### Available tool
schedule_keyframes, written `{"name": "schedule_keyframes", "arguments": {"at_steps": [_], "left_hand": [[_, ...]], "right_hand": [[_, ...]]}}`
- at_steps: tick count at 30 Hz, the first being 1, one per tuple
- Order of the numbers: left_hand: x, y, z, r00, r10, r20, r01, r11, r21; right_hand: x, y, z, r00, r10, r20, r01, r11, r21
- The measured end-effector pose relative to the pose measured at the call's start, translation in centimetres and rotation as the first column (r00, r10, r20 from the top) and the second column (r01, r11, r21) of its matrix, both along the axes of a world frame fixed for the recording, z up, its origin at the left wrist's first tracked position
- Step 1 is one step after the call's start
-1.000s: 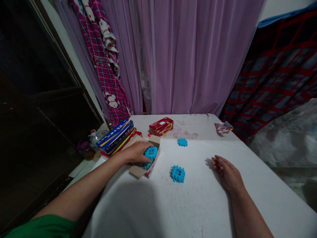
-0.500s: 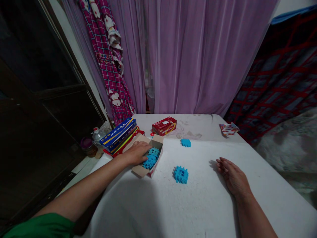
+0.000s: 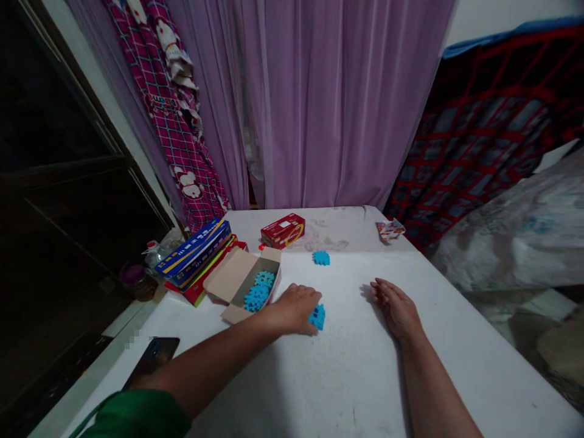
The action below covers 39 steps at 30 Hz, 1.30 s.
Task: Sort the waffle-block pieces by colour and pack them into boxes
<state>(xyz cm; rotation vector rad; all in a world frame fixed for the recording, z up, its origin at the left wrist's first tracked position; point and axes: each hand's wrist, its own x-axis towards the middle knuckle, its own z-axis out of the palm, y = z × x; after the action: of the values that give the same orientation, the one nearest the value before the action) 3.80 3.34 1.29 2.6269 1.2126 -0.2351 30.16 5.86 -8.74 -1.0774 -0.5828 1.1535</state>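
Observation:
My left hand (image 3: 295, 307) lies over a blue toothed plastic block (image 3: 317, 316) on the white table (image 3: 347, 377), its fingers curled round the block's left side. Just left of it stands an open cardboard box (image 3: 237, 285) holding several more blue blocks (image 3: 257, 293). Another blue block (image 3: 321, 258) lies farther back on the table. My right hand (image 3: 396, 305) rests flat on the table, palm down, fingers stretched out, holding nothing.
A stack of blue, yellow and red boxes (image 3: 195, 258) sits at the table's left edge, a red box (image 3: 283, 230) at the back, a crumpled wrapper (image 3: 389, 230) at the back right. A dark phone (image 3: 153, 359) lies near the front left. Purple curtains (image 3: 319, 103) hang behind.
My left hand left the cardboard box and moved right onto the blue block in the table's middle. The right hand stayed flat. The camera view shifted to the right.

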Motion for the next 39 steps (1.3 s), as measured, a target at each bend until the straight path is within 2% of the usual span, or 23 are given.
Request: {"name": "schedule_keyframes", "arguments": {"at_steps": [4,7,9,12,16,19,22,27,30,33,36,39], "left_hand": [[0.5,0.3,-2.5,0.999,0.000,-0.032,-0.002,0.999,-0.036],[0.5,0.1,-3.3,1.000,0.002,-0.004,-0.002,0.999,-0.045],[0.6,-0.1,-2.8,1.000,0.006,0.020,-0.005,0.999,-0.051],[-0.3,-0.3,-0.4,0.994,0.045,0.100,-0.042,0.999,-0.029],[-4.3,0.9,4.2,0.978,0.151,0.143,-0.164,0.983,0.087],[-8.0,2.9,6.0,0.970,0.226,0.088,-0.238,0.957,0.166],[-10.2,4.8,5.5,0.962,0.274,0.016,-0.272,0.945,0.182],[-11.0,6.5,3.1,0.957,0.290,-0.015,-0.284,0.946,0.155],[-11.6,6.2,2.9,0.957,0.285,0.053,-0.290,0.944,0.154],[-12.4,5.4,3.8,0.952,0.283,0.118,-0.298,0.944,0.140],[-12.9,4.5,4.5,0.955,0.280,0.099,-0.291,0.948,0.130],[-12.9,3.6,4.2,0.964,0.256,0.064,-0.262,0.960,0.101]], "right_hand": [[0.0,0.1,0.0,1.000,0.009,0.003,-0.009,1.000,0.012],[0.0,0.1,-0.1,1.000,0.009,-0.007,-0.008,1.000,0.014],[0.1,0.2,-0.3,1.000,0.009,-0.004,-0.009,1.000,0.015],[0.3,0.2,-0.6,1.000,0.007,0.014,-0.008,1.000,0.019],[0.3,0.3,-0.8,1.000,0.014,0.023,-0.015,1.000,0.020],[0.2,0.2,-0.6,1.000,0.006,0.024,-0.007,1.000,0.017],[0.2,0.2,-0.5,1.000,0.000,0.020,0.001,1.000,-0.001],[0.4,0.2,-0.5,1.000,0.023,0.017,-0.023,1.000,-0.002],[0.3,0.2,-0.5,1.000,0.010,0.014,-0.010,1.000,-0.010],[0.2,0.2,-0.3,1.000,0.006,0.000,-0.006,1.000,-0.028],[0.1,0.1,-0.2,1.000,0.005,-0.017,-0.005,0.999,-0.034],[0.0,0.1,-0.2,1.000,-0.008,-0.008,0.008,1.000,-0.028]]}}
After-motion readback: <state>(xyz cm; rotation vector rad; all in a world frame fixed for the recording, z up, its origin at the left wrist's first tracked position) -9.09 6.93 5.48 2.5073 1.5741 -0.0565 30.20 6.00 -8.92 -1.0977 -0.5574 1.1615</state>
